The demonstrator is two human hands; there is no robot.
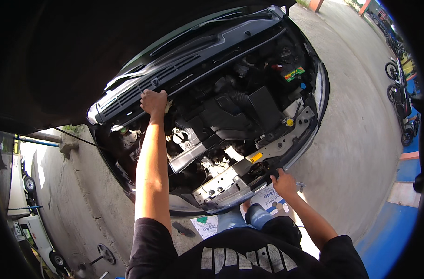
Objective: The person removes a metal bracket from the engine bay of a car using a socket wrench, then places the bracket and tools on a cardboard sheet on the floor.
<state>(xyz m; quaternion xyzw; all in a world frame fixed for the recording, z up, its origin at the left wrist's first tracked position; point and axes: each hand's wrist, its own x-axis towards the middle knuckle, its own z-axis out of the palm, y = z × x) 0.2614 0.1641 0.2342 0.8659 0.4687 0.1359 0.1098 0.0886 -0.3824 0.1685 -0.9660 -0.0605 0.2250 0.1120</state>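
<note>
I lean over the open engine bay of a car. My left hand (153,102) reaches far in and rests closed at the back of the bay, by the black cowl panel (175,69) under the windscreen; something pale shows at its fingers. My right hand (283,182) grips the front edge of the car by the grey radiator support (249,162). The black air intake box (230,116) and engine parts lie between my hands. The raised hood (58,56) fills the upper left.
A battery with a coloured label (293,74) sits at the bay's right. Printed paper sheets (268,195) and a dark sandal (183,229) lie on the concrete by my legs. Motorcycles (400,102) stand at the right, a white vehicle (35,228) and a floor fan (82,265) at the lower left.
</note>
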